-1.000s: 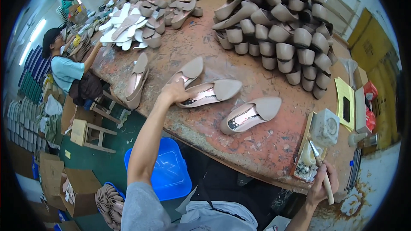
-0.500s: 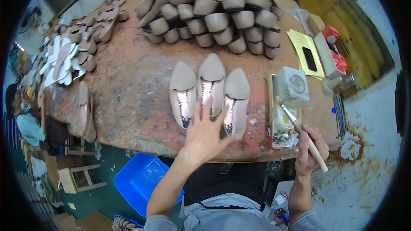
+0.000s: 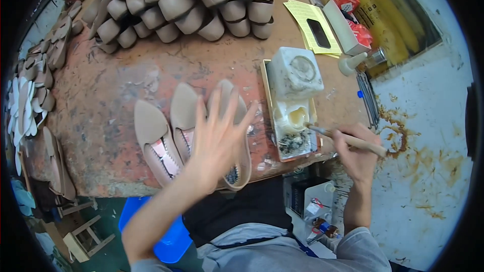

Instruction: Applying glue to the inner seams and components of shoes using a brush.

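Observation:
Three beige pointed flat shoes lie in a row with toes pointing away: a left shoe (image 3: 151,121), a middle shoe (image 3: 182,102) and a right shoe (image 3: 244,163). My left hand (image 3: 218,138) spreads its fingers over the middle and right shoes, hiding much of both; whether it touches them I cannot tell. A wooden-handled brush (image 3: 365,145) is gripped in my right hand (image 3: 357,156). Its tip end reaches the rim of a small pot of yellowish glue (image 3: 297,116), so the bristles hardly show. That pot sits in a shallow, glue-smeared tray (image 3: 267,88).
Behind the pot stands a white block-shaped container (image 3: 297,73). A heap of beige shoes (image 3: 176,5) fills the table's back; more shoe parts (image 3: 30,90) lie at far left. A phone (image 3: 318,34) rests on yellow paper. A blue tub (image 3: 171,242) stands below the table edge.
My view has swung right, so the table's things appear farther left. The brush tip has come down to the glue pot. My left hand has shifted from the middle shoe toward the right shoe.

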`<state>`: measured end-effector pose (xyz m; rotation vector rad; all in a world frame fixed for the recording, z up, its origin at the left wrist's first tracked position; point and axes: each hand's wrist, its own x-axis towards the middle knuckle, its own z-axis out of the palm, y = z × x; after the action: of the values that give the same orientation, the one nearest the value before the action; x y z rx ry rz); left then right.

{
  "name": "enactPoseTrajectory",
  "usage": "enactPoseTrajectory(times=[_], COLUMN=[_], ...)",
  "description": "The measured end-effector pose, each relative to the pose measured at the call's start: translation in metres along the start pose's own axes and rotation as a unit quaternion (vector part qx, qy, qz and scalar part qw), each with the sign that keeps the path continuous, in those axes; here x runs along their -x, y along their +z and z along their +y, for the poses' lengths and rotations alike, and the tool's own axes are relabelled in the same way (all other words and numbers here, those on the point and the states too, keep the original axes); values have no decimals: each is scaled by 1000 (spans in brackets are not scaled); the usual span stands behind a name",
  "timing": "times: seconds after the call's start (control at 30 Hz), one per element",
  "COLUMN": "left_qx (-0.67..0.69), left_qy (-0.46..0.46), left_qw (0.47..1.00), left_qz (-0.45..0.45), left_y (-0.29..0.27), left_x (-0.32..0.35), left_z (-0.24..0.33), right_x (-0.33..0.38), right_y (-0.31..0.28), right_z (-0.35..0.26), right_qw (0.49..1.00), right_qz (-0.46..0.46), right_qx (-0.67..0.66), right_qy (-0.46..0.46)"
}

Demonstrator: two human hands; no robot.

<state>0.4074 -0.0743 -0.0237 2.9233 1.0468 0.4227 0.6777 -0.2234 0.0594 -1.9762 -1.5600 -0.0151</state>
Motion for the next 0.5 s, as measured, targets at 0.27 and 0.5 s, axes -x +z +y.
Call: enactPoseTrajectory(times=[0.27,0.5], left_qx=[-15,36], left_qy=[51,36], left_qw=[995,998], left_qz=[-79,-45], left_y=[47,55], left_x=[-31,-23], left_z=[-28,-39], right_x=[-25,-27], right_y=[40,18], right_z=[14,-20], right_qw=[957,989], right_qz=[-106,-82], right_qx=[67,49], right_qy=[-261,-111])
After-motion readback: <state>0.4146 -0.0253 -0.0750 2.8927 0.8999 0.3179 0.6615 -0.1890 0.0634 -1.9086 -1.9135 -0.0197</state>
